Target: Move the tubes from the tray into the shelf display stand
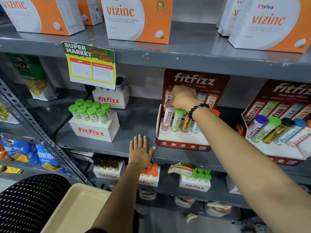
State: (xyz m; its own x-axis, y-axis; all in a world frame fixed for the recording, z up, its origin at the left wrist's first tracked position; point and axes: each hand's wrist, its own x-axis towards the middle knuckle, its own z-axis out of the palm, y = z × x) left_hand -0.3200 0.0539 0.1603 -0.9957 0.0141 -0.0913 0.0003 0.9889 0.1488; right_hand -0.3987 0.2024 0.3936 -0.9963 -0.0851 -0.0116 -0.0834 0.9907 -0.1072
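A red and white fitfizz display stand (182, 143) stands on the grey middle shelf (134, 118). Several tubes lean in its slots. My right hand (182, 97) reaches into the stand from the right, its fingers closed around the purple cap of the leftmost tube (167, 119). A green-capped tube (176, 121) and a dark amber tube (186, 125) lean beside it. My left hand (140, 151) lies flat and open on the shelf edge, left of the stand. The beige tray (79, 211) sits at the bottom left, and the part in view holds no tubes.
A white fitfizz box of green-capped tubes (91, 113) stands on the shelf's left. A second display stand (279, 130) is at the right. A price sign (90, 64) hangs from the upper shelf. A black perforated chair (28, 202) is beside the tray.
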